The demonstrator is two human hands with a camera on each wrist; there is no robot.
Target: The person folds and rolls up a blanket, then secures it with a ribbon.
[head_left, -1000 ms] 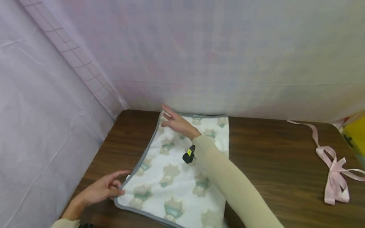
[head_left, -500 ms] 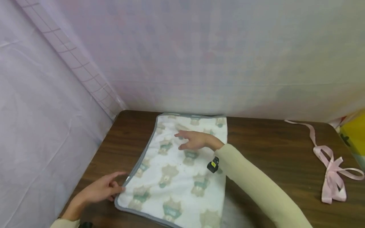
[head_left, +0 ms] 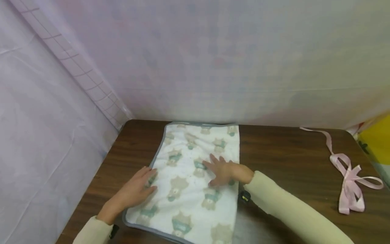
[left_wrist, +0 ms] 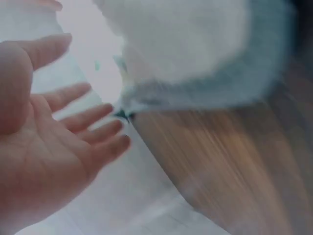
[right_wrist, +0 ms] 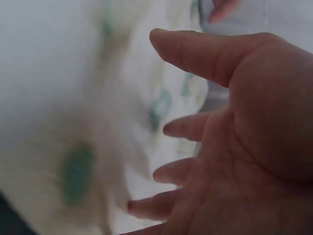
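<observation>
A white blanket point(head_left: 189, 189) printed with beige bears in green lies folded on the table, grey binding along its left, far and near edges. Over its left edge my left hand point(head_left: 134, 191) is spread, fingers pointing across the cloth; in the left wrist view that hand point(left_wrist: 54, 132) has its palm turned to the camera and holds nothing. My right hand point(head_left: 223, 171) is spread over the blanket's right half, close above the bears. The right wrist view shows the right hand's straight, parted fingers point(right_wrist: 178, 171) beside the blanket point(right_wrist: 78, 122), nothing between them.
Beneath everything is a dark brown wooden table point(head_left: 283, 162). A pink ribbon bow point(head_left: 350, 183) with a long tail lies at the right. White curtain point(head_left: 213, 61) hangs behind and along the left side. Something yellow point(head_left: 376, 139) stands past the right edge.
My right hand has drawn back from the blanket's far left corner towards its right side. The left hand has let go of the near left corner and moved right, over the cloth.
</observation>
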